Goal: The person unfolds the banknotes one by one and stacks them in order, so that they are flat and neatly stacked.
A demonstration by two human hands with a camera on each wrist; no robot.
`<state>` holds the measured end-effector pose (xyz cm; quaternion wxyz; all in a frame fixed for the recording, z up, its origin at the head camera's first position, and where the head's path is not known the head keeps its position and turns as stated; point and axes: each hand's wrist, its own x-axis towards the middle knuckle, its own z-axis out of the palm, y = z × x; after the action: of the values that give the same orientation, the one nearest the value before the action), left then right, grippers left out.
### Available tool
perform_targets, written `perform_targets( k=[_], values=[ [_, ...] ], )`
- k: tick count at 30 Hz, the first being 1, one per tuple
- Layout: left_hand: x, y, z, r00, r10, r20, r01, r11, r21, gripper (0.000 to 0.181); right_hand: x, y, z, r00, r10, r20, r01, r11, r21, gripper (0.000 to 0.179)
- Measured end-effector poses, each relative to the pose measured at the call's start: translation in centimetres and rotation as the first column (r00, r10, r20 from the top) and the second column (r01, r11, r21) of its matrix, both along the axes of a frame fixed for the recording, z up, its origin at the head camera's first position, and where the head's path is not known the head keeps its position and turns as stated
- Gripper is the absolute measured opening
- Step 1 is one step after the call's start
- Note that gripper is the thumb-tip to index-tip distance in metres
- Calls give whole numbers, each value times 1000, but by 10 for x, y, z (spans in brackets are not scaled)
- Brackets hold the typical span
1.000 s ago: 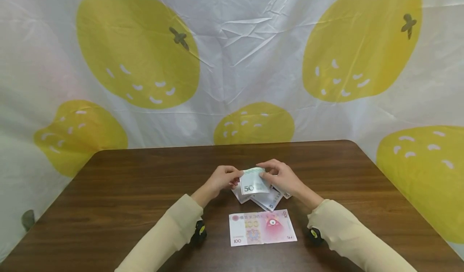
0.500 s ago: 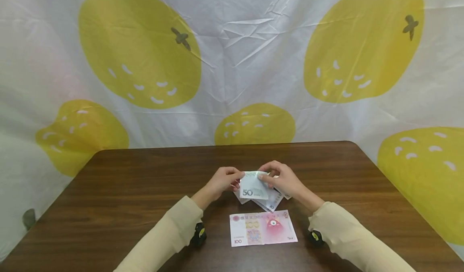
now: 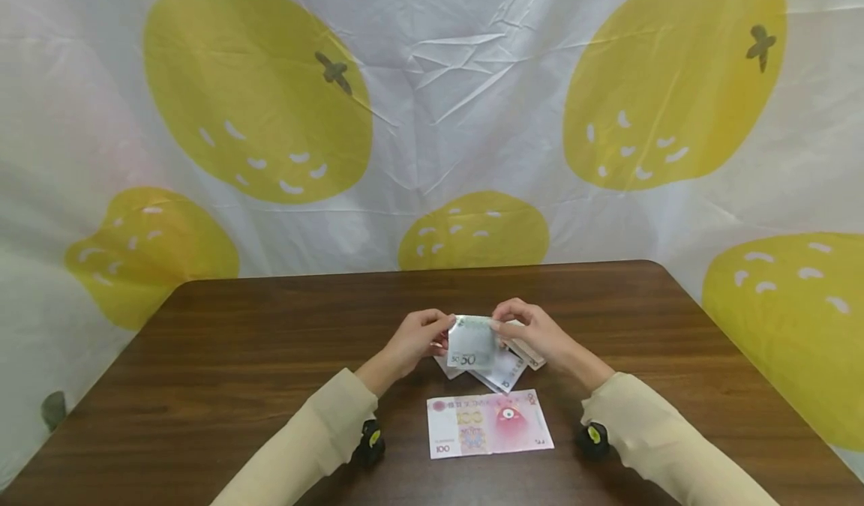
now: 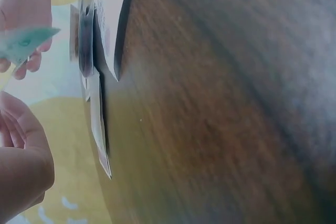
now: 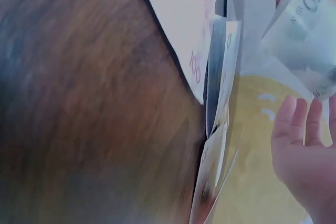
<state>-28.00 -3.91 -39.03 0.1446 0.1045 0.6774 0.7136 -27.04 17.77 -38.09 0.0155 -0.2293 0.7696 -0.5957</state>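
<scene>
A green 50 banknote (image 3: 470, 341) hangs between my two hands, raised above other notes and apparently folded, since the right wrist view shows two layers. My left hand (image 3: 413, 337) pinches its upper left corner between thumb and fingers. At the upper right corner, my right hand (image 3: 533, 333) pinches it with thumb and forefinger. In the right wrist view the other fingers (image 5: 313, 121) of that hand are spread below the note. A pink 100 banknote (image 3: 490, 425) lies flat on the table, nearer to me than the hands.
Several folded notes lie overlapping beneath the hands, among them a pale note (image 3: 502, 375) and a brownish note (image 3: 528, 354). The dark wooden table (image 3: 270, 356) extends to both sides. Behind it hangs a white cloth (image 3: 466, 116) with yellow fruit prints.
The 50 banknote has tilted and now shows more of its printed face. My right hand has shifted slightly right, uncovering more of the brownish note. The pink 100 banknote has stayed put.
</scene>
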Motion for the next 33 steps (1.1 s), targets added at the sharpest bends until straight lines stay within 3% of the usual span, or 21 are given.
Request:
perform_targets(
  k=[5, 10, 14, 21, 27, 29, 33],
  values=[
    [0, 0, -1, 1000, 5, -10, -5, 1000, 11, 16, -3, 6, -5, 995, 61, 79, -54, 994, -90, 14],
    [1, 1, 0, 1000, -2, -12, 2, 1000, 18, 17, -5, 7, -7, 975, 140, 171, -103, 973, -207, 20],
    [1, 1, 0, 1000, -3, -15, 3, 1000, 29, 18, -2, 10, -6, 961, 171, 218, -127, 971, -205, 34],
    [3, -1, 0, 1000, -16, -6, 16, 999, 38, 17, 2, 16, -6, 955, 148, 255, -92, 971, -218, 46],
    [5, -2, 3, 1000, -22, -17, 23, 999, 36, 18, 6, 21, -4, 929, 246, 275, -148, 931, -333, 46],
    [6, -3, 3, 1000, -15, -19, 16, 999, 42, 18, 7, 23, -4, 934, 238, 268, -138, 929, -344, 36],
    [8, -6, 2, 1000, 9, -24, -8, 999, 43, 19, 9, 26, -5, 959, 130, 251, -54, 956, -288, 20]
  ],
)
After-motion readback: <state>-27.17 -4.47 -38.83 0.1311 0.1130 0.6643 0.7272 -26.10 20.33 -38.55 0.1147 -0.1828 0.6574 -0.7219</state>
